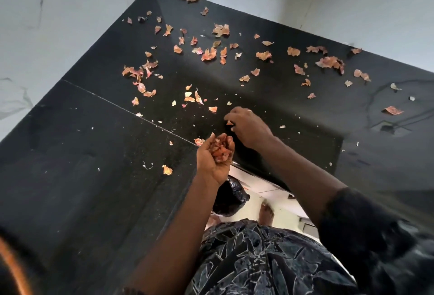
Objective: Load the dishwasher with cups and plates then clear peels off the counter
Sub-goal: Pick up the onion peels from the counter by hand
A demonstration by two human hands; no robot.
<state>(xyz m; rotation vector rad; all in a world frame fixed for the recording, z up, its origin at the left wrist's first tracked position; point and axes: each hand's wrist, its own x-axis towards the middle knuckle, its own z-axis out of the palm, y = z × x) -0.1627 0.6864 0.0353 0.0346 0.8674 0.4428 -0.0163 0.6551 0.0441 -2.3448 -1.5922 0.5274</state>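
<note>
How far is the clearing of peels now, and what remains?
Done: a handful of onion peels already sits in the cupped left hand, and the near left part of the black counter has only a few scraps. In hand: the right hand pinches one more peel. Left: many loose peels lie scattered toward the corner and right wall. The dishwasher is not in view, so loading cannot be judged.

No readable text anywhere (the counter (70,177) bears none).
</note>
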